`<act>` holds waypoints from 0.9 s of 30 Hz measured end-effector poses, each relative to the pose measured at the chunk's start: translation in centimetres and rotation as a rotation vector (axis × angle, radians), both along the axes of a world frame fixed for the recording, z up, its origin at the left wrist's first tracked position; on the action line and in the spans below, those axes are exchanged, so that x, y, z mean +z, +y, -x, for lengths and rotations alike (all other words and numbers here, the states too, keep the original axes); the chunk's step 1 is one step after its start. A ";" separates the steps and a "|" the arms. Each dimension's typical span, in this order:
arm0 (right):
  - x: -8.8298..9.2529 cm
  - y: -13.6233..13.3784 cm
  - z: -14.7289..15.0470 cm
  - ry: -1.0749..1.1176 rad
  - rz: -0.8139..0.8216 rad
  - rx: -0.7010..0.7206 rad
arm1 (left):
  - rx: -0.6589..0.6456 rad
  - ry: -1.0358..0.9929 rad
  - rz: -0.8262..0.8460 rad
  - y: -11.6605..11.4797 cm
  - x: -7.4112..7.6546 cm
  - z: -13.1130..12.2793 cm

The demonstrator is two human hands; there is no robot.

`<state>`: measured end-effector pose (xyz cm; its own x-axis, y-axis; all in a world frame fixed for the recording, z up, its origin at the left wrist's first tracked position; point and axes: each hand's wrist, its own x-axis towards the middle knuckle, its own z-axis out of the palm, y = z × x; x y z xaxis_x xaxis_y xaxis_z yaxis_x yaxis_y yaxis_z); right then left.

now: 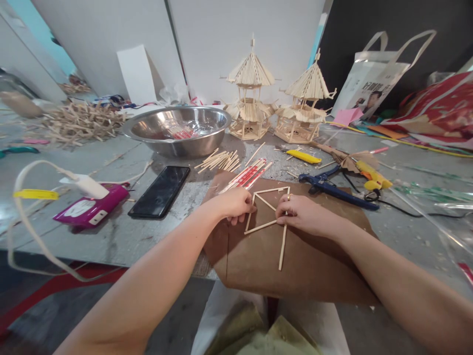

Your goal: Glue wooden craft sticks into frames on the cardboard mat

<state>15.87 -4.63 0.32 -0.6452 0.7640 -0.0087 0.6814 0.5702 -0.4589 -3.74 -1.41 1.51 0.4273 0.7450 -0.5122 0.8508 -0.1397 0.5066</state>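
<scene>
Several thin wooden sticks (261, 227) form an angular outline on a brown board (254, 266). My left hand (238, 204) is closed, its fingertips pinching the stick on the outline's left side. At the right side, my right hand (299, 213) pinches a stick, with a ring on one finger. One stick (282, 251) points from under that hand toward me. Another stick (265, 201) runs slantwise inside the outline. The right fingers partly hide where the sticks meet. Just beyond my left hand lies a bundle of sticks in red-and-white wrapping (251, 173).
Loose sticks (219, 160) and a steel basin (177, 148) lie beyond the board. Two stick pagodas (251, 74) stand behind. A phone (159, 192) and purple power strip (94, 207) are left; a yellow cutter (305, 157), blue tool (343, 195) and yellow glue gun (375, 176) are right.
</scene>
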 end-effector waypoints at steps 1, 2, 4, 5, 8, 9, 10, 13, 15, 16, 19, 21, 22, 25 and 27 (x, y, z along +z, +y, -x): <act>0.0 0.0 0.0 -0.003 -0.003 0.001 | 0.000 0.000 0.001 0.0 0.0 0.0; 0.1 -0.1 0.1 -0.005 -0.005 0.002 | -0.002 -0.001 0.001 0.0 0.0 0.0; 0.1 -0.1 0.1 -0.007 -0.008 0.001 | -0.005 -0.004 -0.001 0.0 0.0 0.0; 0.1 -0.1 0.1 -0.010 -0.009 0.001 | -0.005 -0.004 -0.002 0.0 0.0 0.0; 0.1 -0.1 0.1 -0.021 -0.014 0.002 | 0.003 0.006 -0.001 0.0 0.0 0.0; 0.1 -0.1 0.1 -0.023 -0.014 0.004 | 0.004 0.009 0.000 0.0 0.1 0.0; 0.1 -0.1 0.0 -0.024 -0.015 0.006 | 0.002 0.010 0.001 0.0 0.1 0.0; 0.0 0.0 0.0 -0.025 -0.015 0.007 | -0.008 0.001 0.004 0.0 0.0 0.0; -0.1 0.0 0.0 -0.024 -0.014 0.010 | -0.012 -0.006 0.005 0.1 0.0 0.1; -0.1 0.0 0.0 -0.023 -0.013 0.011 | -0.014 -0.006 0.006 0.1 0.0 0.1; -0.1 0.0 0.0 -0.023 -0.015 0.005 | -0.017 -0.002 0.013 0.1 0.0 0.1; -0.1 -0.1 0.0 -0.027 -0.018 0.000 | -0.021 -0.004 0.015 0.1 0.0 0.1; 0.0 -0.1 0.0 -0.029 -0.020 0.001 | -0.024 -0.008 0.016 0.1 0.0 0.1; 0.0 -0.1 0.0 -0.030 -0.024 0.008 | -0.033 -0.022 0.021 0.1 0.1 0.1; 0.1 -0.1 0.0 -0.026 -0.023 0.007 | -0.031 -0.024 0.021 0.1 0.1 0.1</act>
<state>15.83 -4.71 0.38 -0.6502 0.7598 -0.0079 0.6888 0.5850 -0.4282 -3.87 -1.33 1.63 0.4626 0.7204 -0.5167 0.8337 -0.1553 0.5299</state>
